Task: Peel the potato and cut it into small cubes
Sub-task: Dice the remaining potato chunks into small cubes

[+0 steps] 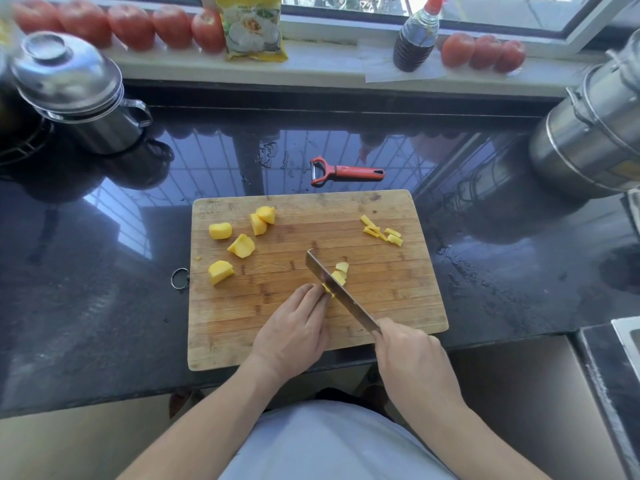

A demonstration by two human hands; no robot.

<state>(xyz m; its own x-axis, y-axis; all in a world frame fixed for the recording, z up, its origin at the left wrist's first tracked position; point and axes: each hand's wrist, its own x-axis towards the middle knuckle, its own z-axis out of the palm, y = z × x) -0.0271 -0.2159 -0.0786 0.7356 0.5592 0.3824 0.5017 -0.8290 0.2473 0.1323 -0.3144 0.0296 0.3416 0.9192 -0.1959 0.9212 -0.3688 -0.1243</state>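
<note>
1. Dark counter (104,306) carries a wooden cutting board (398,299).
2. Left hand (294,330) pinches a potato piece (328,289) mid-board.
3. Right hand (408,355) grips the knife (341,296), slicing it.

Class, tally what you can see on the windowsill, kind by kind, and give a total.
Tomatoes: 8 (5 left of the packet, 3 at the right)
Yellow food packet: 1
Dark sauce bottle with red cap: 1
Total: 10
</note>
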